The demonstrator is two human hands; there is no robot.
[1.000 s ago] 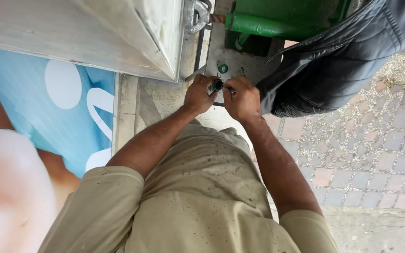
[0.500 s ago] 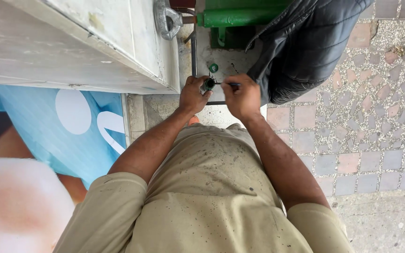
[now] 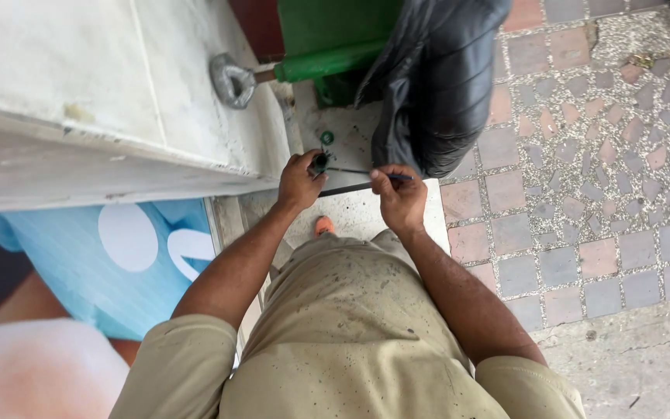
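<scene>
A black jacket [image 3: 436,85] hangs over a green pipe [image 3: 327,60] above brick paving [image 3: 583,194]. The left hand [image 3: 298,185] is closed around a small dark cap [image 3: 319,163]. The right hand [image 3: 401,198] pinches a thin dark rod [image 3: 362,171], which runs across to the cap.

Khaki-beige short-sleeved shirt [image 3: 350,341], loose fit, fabric flecked all over with small dark specks and spots, densest across the chest and belly. Sleeves end above the elbows in wide folded cuffs. Forearms bare, no watch or bands visible. Left hand [image 3: 298,182] and right hand [image 3: 401,200] bare, no gloves, no rings discernible. One orange shoe tip [image 3: 323,226] shows below the shirt hem.
</scene>
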